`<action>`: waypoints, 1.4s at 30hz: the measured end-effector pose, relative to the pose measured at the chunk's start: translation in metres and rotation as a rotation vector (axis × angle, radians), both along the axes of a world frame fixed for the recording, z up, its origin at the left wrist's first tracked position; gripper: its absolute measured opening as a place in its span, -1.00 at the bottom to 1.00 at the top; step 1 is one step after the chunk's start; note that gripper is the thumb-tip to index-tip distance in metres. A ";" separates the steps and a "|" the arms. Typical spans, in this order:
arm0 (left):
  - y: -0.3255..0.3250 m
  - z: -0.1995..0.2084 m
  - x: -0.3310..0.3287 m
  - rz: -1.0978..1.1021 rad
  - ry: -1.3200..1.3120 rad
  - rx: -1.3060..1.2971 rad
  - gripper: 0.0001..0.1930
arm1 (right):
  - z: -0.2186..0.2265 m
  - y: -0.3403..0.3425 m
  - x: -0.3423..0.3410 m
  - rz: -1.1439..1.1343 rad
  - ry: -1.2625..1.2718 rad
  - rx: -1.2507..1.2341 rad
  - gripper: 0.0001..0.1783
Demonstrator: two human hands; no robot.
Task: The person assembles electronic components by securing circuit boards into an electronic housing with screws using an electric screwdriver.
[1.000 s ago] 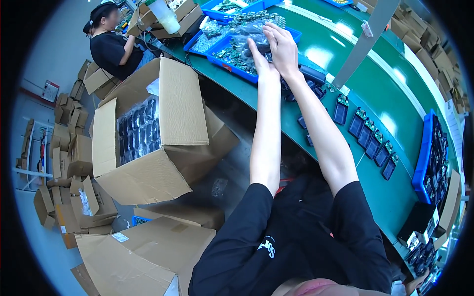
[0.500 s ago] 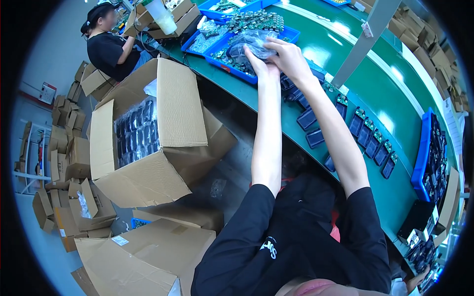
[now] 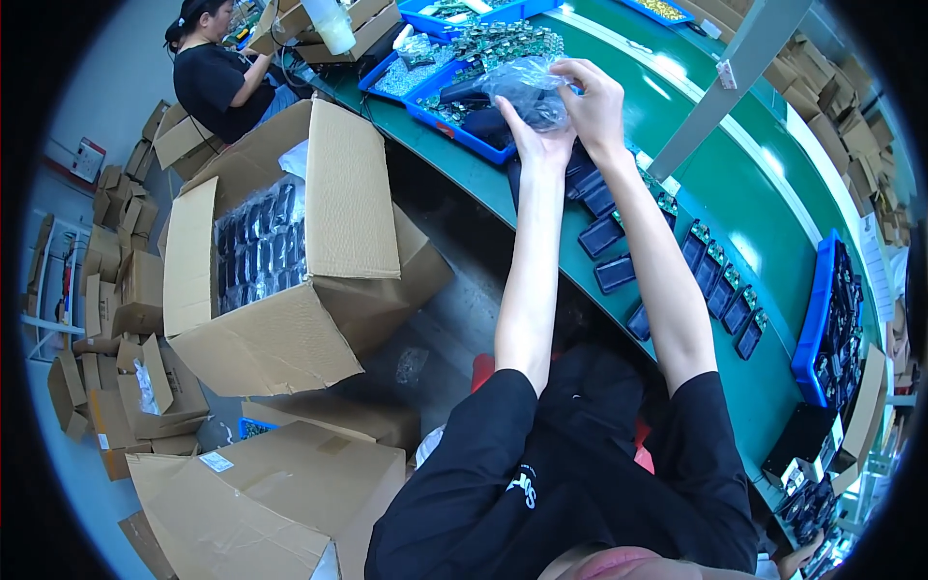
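A pale wall [image 3: 116, 104] is being seen at the upper left, and a white rack [image 3: 53, 324] lower down. Grey floor [image 3: 459, 314] is being shown near the middle. At the upper right, white shine is being made by light on a long green table [image 3: 788, 275].

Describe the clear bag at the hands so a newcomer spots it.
Find the green bench, then the blue tray at its near edge, just beyond the left hand. Over that tray, held between that hand and the right hand, is the clear bag. It's crumpled and see-through, unlike the green circuit boards behind it and dark cases nearby.
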State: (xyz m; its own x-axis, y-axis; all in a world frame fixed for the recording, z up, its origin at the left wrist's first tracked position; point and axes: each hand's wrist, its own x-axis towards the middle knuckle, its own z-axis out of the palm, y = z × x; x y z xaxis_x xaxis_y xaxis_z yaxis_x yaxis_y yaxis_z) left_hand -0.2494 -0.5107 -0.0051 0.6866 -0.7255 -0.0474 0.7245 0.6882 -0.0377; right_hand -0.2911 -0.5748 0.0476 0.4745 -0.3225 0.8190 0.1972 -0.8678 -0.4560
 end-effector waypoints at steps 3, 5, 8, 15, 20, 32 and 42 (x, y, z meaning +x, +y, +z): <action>0.002 -0.009 0.006 0.055 -0.034 -0.020 -0.21 | 0.008 -0.002 -0.005 -0.004 0.019 0.022 -0.76; -0.001 -0.016 0.011 0.083 -0.053 -0.032 -0.22 | 0.014 -0.002 -0.007 -0.006 0.026 0.031 -0.75; -0.008 -0.022 0.018 0.156 0.005 -0.013 -0.24 | 0.021 0.000 -0.010 -0.042 -0.056 0.081 -0.77; -0.016 -0.023 0.018 0.036 0.033 -0.063 -0.28 | -0.013 0.005 -0.021 0.018 0.106 0.022 -0.75; -0.013 -0.024 0.018 0.084 -0.164 0.078 -0.21 | -0.026 0.001 -0.020 0.013 0.236 -0.064 -0.70; 0.040 -0.047 0.009 -0.048 0.027 0.086 0.08 | -0.001 -0.011 -0.016 -0.073 0.187 -0.077 -0.65; 0.015 -0.039 0.012 -0.058 0.048 0.163 0.01 | 0.024 -0.014 -0.019 -0.104 0.188 -0.131 -0.63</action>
